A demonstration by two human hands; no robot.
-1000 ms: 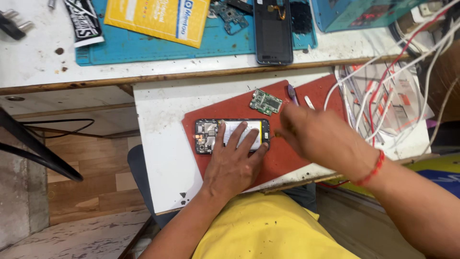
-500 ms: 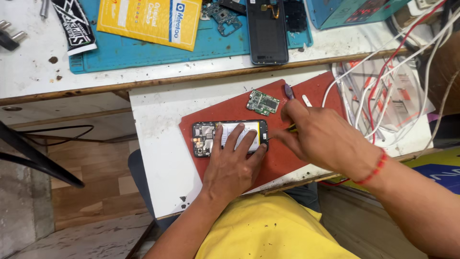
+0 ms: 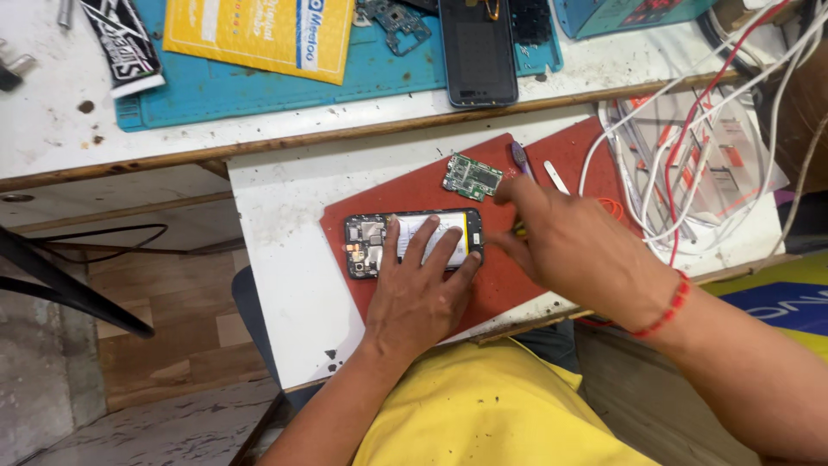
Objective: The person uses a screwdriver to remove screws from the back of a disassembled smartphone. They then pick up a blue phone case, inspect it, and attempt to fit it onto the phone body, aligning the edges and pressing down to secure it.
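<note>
The opened phone (image 3: 412,243) lies back-up on the red mat (image 3: 509,285) at the middle of the white desk (image 3: 285,259), battery and boards bared. The left hand (image 3: 420,285) presses it flat, fingers (image 3: 420,242) spread open across the battery. The right hand (image 3: 573,250) closes its fingers on a thin tool at the phone's right end. A loose green circuit board (image 3: 472,176) sits just beyond. A slip of that tool could likely gouge the battery, or nudge the loose board
</note>
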